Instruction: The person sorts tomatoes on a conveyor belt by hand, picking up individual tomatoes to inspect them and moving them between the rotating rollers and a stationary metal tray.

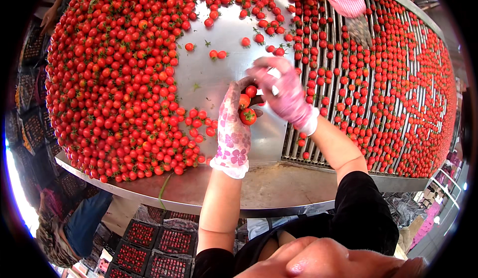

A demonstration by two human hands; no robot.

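My left hand [231, 128], in a white glove with pink flowers, is cupped around several cherry tomatoes [248, 116] above the bare metal sorting table [199, 73]. Just to its right hovers my right hand [290, 98], in a pink-patterned glove with a white cuff. Its fingers bend toward the left hand, but motion smears them, and whether anything is between them is unclear. A big heap of red cherry tomatoes [114, 78] covers the left side of the table. A few loose tomatoes [217, 55] lie beyond my hands.
Right of the metal surface, a roller conveyor [326, 61] carries rows of tomatoes. Another person's pink-striped sleeve and gloved hand [359, 31] reach over its far side. The table's front rim [279, 209] runs before me. Black crates of tomatoes [142, 232] stand below left, near another person [84, 223].
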